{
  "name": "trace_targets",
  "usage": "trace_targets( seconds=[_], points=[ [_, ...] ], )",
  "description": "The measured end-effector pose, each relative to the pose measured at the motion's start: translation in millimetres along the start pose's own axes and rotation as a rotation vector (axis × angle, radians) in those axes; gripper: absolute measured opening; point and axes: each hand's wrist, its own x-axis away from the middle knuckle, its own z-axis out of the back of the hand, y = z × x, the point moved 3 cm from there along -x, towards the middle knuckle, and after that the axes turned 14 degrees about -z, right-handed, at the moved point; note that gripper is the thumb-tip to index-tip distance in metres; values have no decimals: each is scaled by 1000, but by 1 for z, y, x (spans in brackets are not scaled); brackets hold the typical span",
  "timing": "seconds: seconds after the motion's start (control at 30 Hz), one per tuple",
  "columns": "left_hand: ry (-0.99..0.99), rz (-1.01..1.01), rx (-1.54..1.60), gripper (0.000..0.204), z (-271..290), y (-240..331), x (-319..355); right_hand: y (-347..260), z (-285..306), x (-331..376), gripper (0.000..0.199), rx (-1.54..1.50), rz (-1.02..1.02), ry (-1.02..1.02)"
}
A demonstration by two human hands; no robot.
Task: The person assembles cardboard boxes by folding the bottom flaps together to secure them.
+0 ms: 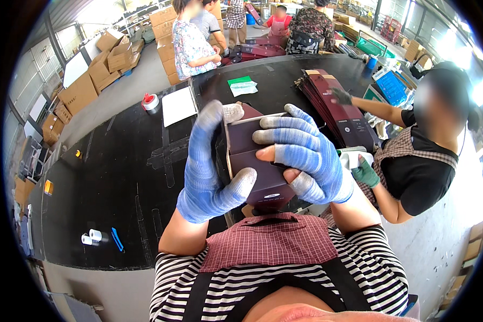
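Both gloved hands clamp a dark maroon carton [257, 161] at chest height above the black surface [118, 177]: left hand [209, 166] wraps its side, right hand [306, 155] presses top and front. Looks mid-folding; closing flaps seems next. Contents not visible. Flat cartons [338, 107] stacked beyond.

dark maroon carton [255, 161], upright, gripped between both gloved hands | stack of flat maroon cartons [335, 104] on black table, right | green-white packet [242, 86] at table's far edge | brown cardboard boxes [99, 70] piled far left
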Motion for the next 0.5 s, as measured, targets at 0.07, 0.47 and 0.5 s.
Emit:
trace_targets(
  seconds=[0.07,0.47,0.5],
  points=[
    [-254,-259,-305,73,7,3,-5,-2,0,3,34,33,31,-3],
    [-416,-474,-354,45,2,12,-17,16,-23,26,82,-505,-133,134],
    [-442,-485,-376,45,2,12,-20,22,-29,29,95,-614,-198,102]
  ],
)
